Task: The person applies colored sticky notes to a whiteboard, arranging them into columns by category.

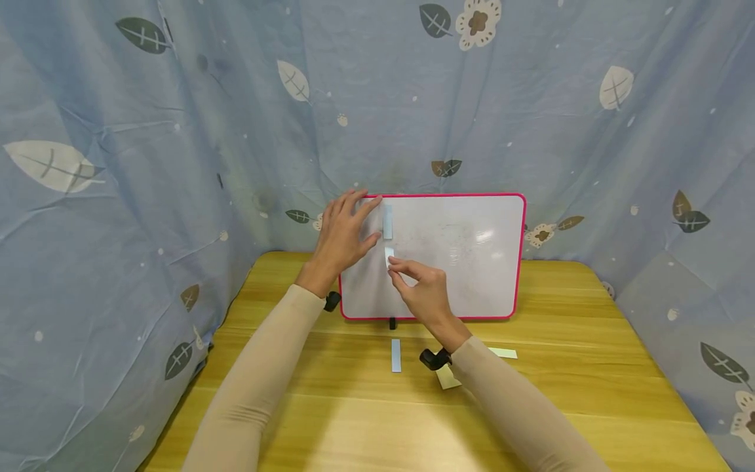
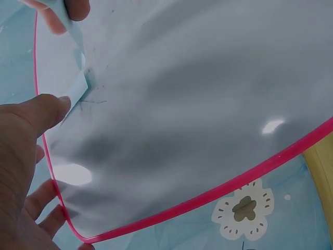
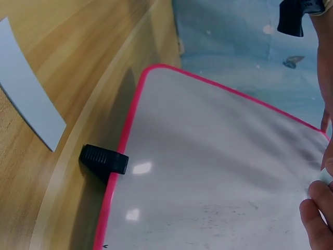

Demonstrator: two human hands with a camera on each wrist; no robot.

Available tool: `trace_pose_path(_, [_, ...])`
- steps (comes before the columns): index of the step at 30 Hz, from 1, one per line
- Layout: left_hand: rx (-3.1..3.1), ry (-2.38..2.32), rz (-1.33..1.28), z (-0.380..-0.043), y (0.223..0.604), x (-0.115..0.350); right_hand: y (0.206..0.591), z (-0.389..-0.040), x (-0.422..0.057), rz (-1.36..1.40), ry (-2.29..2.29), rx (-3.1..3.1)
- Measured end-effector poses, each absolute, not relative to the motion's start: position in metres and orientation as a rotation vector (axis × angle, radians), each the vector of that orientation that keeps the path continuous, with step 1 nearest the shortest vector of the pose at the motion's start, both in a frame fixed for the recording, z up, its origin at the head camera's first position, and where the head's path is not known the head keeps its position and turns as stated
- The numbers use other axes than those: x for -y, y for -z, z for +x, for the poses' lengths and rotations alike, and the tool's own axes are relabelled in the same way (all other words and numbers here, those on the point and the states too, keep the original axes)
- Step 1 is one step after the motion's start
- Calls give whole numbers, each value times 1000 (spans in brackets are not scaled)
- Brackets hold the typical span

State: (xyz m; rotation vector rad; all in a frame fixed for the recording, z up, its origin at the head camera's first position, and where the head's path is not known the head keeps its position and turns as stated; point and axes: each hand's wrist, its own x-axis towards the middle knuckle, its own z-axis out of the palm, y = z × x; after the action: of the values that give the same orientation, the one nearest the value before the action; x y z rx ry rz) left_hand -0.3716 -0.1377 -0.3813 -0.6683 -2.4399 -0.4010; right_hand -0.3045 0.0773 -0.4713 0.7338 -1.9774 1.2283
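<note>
A whiteboard (image 1: 454,262) with a pink frame stands tilted back on the table. My left hand (image 1: 342,239) holds its upper left edge, thumb in front and the other fingers at the frame; in the left wrist view the thumb tip touches the lower end of a pale blue paper strip (image 2: 77,94). That strip lies upright on the board near the top. Just below it, my right hand (image 1: 426,292) pinches a second pale blue strip (image 1: 388,252) between thumb and fingertips, its free end bending close to the board.
On the table (image 1: 330,406) in front of the board lies another blue strip (image 1: 396,355). A yellow paper pad (image 1: 447,378) and a pale green strip (image 1: 503,353) are partly under my right forearm. A black foot (image 3: 104,159) grips the board's lower edge. Patterned curtains (image 1: 377,98) hang around.
</note>
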Motion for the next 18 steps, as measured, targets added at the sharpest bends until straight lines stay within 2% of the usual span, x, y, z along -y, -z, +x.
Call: trace_pose_path(18, [2501, 308, -638, -375, 386, 136, 476, -313, -75, 719, -1210, 2000])
